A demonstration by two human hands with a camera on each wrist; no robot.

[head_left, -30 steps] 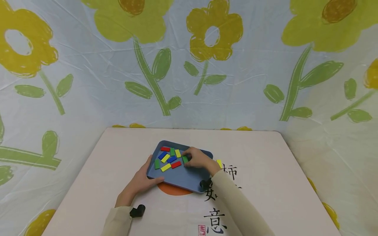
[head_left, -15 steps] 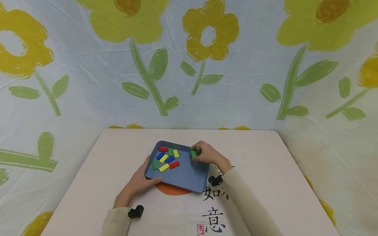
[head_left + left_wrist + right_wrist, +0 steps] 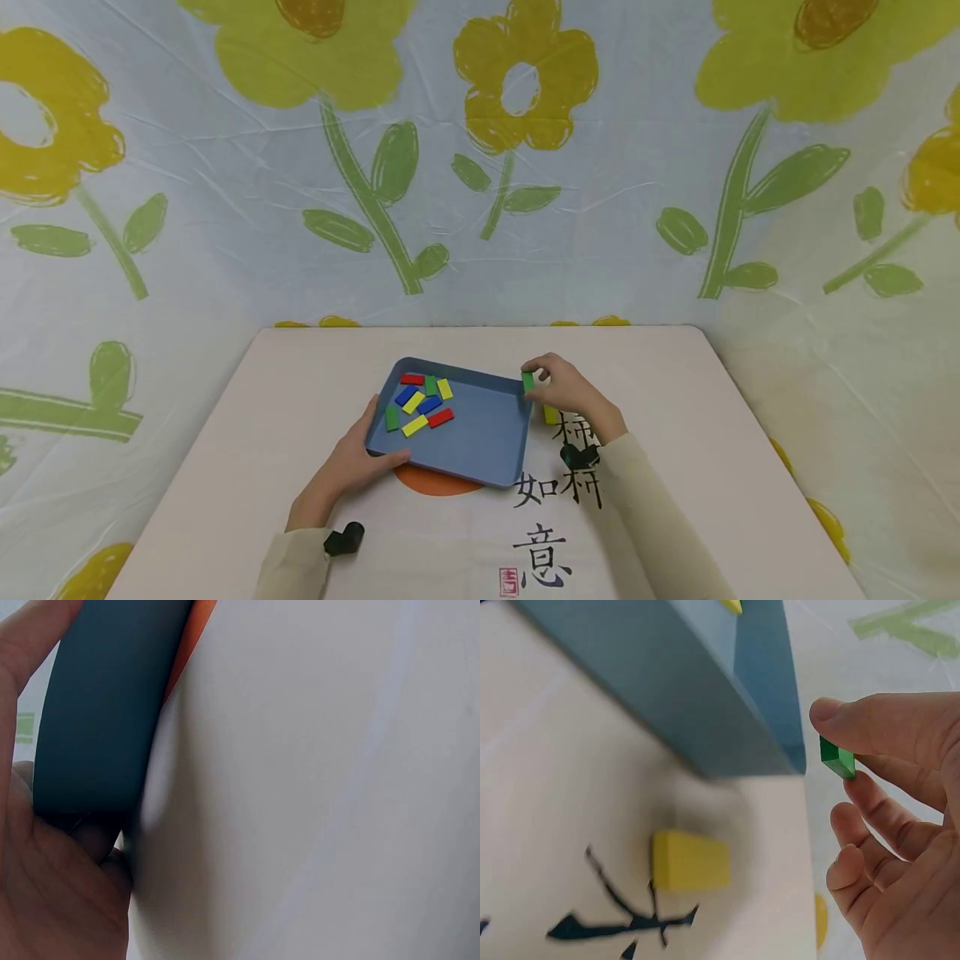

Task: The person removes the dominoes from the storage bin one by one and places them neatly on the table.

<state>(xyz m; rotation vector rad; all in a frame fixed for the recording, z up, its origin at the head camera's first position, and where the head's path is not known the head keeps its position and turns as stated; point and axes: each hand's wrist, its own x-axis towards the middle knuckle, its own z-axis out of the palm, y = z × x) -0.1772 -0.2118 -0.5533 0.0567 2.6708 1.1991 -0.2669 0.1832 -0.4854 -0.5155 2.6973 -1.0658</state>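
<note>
- The right hand (image 3: 566,390) pinches a small green block (image 3: 528,382) between thumb and fingertips; the remaining fingers curl loosely below the pinch in the right wrist view.
- That green block sits right at those fingertips, by the far right corner of the blue tray (image 3: 472,450); whether it touches the rim, I cannot tell.
- Nearer the person than the pinching fingers, a yellow block (image 3: 551,415) is on the table (image 3: 660,400), outside the tray and just beside its right side.
- The left hand (image 3: 352,462) grips the tray at its near left corner, thumb along the near side and the other fingers at the left side, their tips partly hidden.
- Ahead of the left thumb, and well to the left of the right fingertips, nine blocks lie inside the tray: two red, two green, two blue and three yellow, grouped toward its left half.
- Just to the right of the left thumb's tip, an orange shape (image 3: 438,483) shows from under the tray's near edge.
- On the near side of the right fingers, black brush characters (image 3: 542,558) run down the table surface toward the person.
</note>
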